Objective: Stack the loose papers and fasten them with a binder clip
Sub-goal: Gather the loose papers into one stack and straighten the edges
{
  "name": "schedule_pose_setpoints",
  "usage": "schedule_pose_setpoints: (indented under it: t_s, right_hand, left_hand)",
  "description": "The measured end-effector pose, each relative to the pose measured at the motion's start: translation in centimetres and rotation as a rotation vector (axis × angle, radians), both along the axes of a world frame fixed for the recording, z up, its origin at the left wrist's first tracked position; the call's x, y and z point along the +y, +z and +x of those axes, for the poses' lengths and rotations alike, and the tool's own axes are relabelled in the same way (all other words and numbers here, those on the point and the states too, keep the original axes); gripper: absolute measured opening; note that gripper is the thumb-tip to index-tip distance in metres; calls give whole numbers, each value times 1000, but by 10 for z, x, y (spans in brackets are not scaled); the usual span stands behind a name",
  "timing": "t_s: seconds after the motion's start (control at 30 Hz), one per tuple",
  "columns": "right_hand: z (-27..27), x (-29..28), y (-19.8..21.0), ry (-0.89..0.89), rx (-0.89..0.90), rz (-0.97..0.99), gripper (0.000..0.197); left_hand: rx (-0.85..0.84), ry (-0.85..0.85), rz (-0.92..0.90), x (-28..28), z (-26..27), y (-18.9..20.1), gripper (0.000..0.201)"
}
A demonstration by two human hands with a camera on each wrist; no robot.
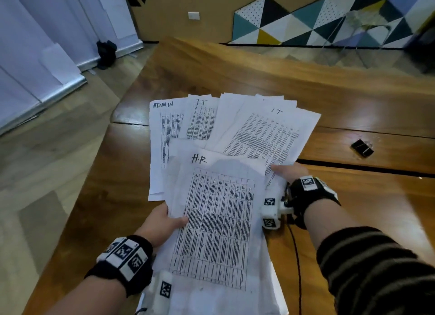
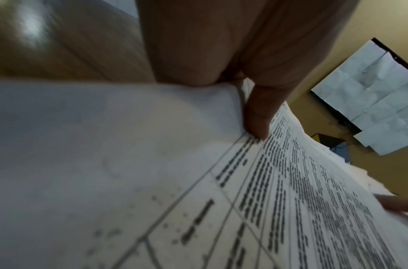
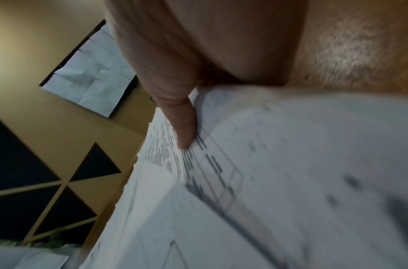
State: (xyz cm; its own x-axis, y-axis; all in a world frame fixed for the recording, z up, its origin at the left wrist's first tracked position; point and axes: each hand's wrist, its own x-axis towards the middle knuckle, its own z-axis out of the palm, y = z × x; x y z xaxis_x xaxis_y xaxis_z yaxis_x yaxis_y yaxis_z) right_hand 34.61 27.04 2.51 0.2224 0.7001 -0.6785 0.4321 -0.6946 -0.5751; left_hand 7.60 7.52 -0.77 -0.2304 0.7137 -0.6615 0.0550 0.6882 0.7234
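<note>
Both hands, left hand (image 1: 162, 223) and right hand (image 1: 288, 171), pinch fanned papers (image 1: 219, 211) over a glossy wooden table (image 1: 353, 103), binder clip (image 1: 362, 147) lying far right, geometric wall panel (image 1: 329, 15) beyond.

**An office meeting room**

I am in an office. Under my grip runs a long polished wooden desk (image 1: 259, 74). In my grip are printed sheets (image 1: 219, 220) headed ADMIN, IT and H.R. Right of my grip lies a black binder clip (image 1: 362, 148). Beyond the desk, the wall carries a geometric panel (image 1: 329, 20).
</note>
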Motion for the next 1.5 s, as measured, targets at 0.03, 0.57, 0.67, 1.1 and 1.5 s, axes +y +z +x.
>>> schedule_pose_setpoints:
  t_s: [0.03, 0.57, 0.67, 1.1, 1.5]
  right_hand:
    - [0, 2, -6, -26, 2, 45, 51]
    - [57, -12, 11, -262, 458, 223, 35]
    - [35, -23, 11, -192, 506, 201, 31]
    - [-53, -3, -23, 211, -98, 214, 40]
    - [-109, 5, -11, 328, -165, 181, 28]
  left_hand:
    - [5, 7, -8, 1, -4, -2, 25]
    - [79, 181, 75, 26, -66, 31, 32]
    - [78, 194, 152, 57, -62, 43, 36]
    - [575, 140, -118, 202, -68, 25, 77]
    - [495, -121, -44, 179, -53, 0, 48]
